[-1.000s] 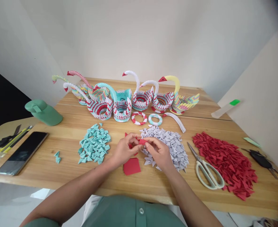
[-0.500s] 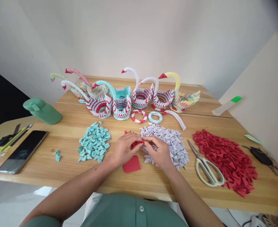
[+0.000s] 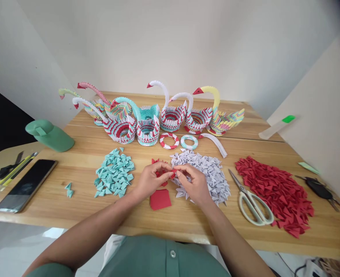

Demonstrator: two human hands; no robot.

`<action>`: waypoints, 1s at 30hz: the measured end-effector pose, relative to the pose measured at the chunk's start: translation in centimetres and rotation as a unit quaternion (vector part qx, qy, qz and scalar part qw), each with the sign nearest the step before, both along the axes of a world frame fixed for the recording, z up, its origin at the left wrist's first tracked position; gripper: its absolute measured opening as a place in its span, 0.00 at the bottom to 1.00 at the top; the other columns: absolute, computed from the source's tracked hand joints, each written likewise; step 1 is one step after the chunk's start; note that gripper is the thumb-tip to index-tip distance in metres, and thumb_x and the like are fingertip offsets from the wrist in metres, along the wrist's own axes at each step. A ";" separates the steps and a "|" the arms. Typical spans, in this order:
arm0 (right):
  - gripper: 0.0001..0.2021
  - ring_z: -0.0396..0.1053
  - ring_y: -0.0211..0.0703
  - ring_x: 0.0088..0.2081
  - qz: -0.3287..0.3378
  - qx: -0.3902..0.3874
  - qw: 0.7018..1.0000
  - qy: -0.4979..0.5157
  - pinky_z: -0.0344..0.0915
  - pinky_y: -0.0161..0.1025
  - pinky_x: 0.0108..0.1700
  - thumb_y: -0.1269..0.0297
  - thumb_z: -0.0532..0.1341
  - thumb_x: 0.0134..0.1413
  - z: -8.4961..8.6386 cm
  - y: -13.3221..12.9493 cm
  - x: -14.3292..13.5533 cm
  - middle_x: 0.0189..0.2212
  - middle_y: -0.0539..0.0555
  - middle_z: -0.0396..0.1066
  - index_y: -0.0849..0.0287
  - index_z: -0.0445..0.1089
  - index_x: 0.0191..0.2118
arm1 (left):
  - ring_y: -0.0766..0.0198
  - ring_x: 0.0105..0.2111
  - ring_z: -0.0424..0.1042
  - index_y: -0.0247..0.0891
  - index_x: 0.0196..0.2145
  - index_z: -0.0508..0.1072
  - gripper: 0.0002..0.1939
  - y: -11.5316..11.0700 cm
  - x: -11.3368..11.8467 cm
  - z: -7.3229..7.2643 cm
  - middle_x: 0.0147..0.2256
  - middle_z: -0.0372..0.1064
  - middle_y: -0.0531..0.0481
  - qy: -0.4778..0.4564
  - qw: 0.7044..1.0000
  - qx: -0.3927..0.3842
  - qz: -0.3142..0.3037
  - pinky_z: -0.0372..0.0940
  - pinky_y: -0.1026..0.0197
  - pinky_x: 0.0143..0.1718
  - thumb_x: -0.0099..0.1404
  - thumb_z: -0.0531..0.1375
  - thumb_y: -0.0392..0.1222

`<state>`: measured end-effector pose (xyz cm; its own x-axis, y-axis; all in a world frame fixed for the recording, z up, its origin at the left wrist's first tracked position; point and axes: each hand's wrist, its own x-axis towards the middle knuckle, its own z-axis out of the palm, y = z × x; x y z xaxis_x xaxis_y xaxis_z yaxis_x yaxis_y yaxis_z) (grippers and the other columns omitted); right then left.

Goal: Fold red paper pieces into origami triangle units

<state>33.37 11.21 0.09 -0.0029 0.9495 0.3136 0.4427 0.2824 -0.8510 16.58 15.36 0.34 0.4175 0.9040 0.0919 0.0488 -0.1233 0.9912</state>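
Between the fingertips of both hands is a small piece of red paper [image 3: 173, 174], mostly covered by the fingers. My left hand [image 3: 152, 179] pinches it from the left, and my right hand [image 3: 193, 184] pinches it from the right. Under and behind my left hand lie a few folded red paper pieces [image 3: 155, 161]. A stack of flat red paper slips [image 3: 160, 199] rests just in front of that hand. The pile of white folded paper triangles [image 3: 216, 177] spreads beneath and beyond my right hand.
Paper swans [image 3: 172, 119] line the back. Paper rings [image 3: 170, 141] lie before them. Turquoise triangles [image 3: 114, 173] are left; scissors [image 3: 255, 206] and red triangles [image 3: 276, 192] right. A phone [image 3: 27, 186] and green bottle [image 3: 52, 136] stand at far left, keys [image 3: 320, 190] far right.
The fingers of my left hand have parted slightly from those of my right, showing more of the red pieces behind. The whole view has shifted a little.
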 end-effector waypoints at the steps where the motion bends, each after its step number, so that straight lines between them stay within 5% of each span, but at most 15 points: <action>1: 0.08 0.68 0.40 0.31 0.001 0.006 1.000 -0.001 0.65 0.35 0.34 0.70 0.57 0.57 0.0 0.0 0.0 0.32 0.50 0.72 0.55 0.73 0.39 | 0.66 0.30 0.71 0.32 0.34 0.73 0.08 0.1 0.1 -0.1 0.32 0.73 0.48 -0.031 0.999 -0.030 -0.007 0.65 0.65 0.33 0.58 0.63 0.40; 8: 0.09 0.68 0.41 0.33 0.036 0.008 0.998 0.043 0.65 0.37 0.35 0.69 0.58 0.56 0.4 0.1 0.0 0.32 0.52 0.70 0.54 0.74 0.39 | 0.72 0.22 0.66 0.33 0.34 0.70 0.17 0.5 0.1 -0.1 0.25 0.69 0.55 -0.155 0.972 -0.168 -0.048 0.64 0.67 0.26 0.51 0.69 0.43; 11: 0.08 0.69 0.44 0.38 0.040 -0.032 0.995 0.091 0.66 0.39 0.39 0.67 0.59 0.55 0.6 0.2 0.0 0.37 0.53 0.71 0.54 0.75 0.38 | 0.72 0.21 0.66 0.33 0.33 0.70 0.17 0.5 0.0 0.1 0.24 0.69 0.55 -0.162 0.970 -0.174 -0.044 0.63 0.67 0.26 0.50 0.70 0.44; 16: 0.10 0.70 0.41 0.32 0.050 -0.148 0.968 0.198 0.68 0.37 0.33 0.62 0.61 0.53 0.7 0.2 -0.1 0.33 0.51 0.73 0.54 0.73 0.41 | 0.72 0.21 0.66 0.33 0.33 0.71 0.16 0.4 -0.2 0.2 0.25 0.69 0.54 -0.157 0.971 -0.173 -0.043 0.63 0.66 0.26 0.51 0.69 0.44; 30: 0.07 0.71 0.40 0.29 0.051 -0.126 0.971 0.196 0.69 0.36 0.32 0.62 0.62 0.51 0.2 0.2 -0.3 0.30 0.51 0.74 0.56 0.74 0.37 | 0.73 0.22 0.64 0.33 0.34 0.70 0.17 0.5 -0.2 0.0 0.26 0.68 0.54 -0.153 0.973 -0.166 -0.043 0.62 0.67 0.26 0.52 0.68 0.47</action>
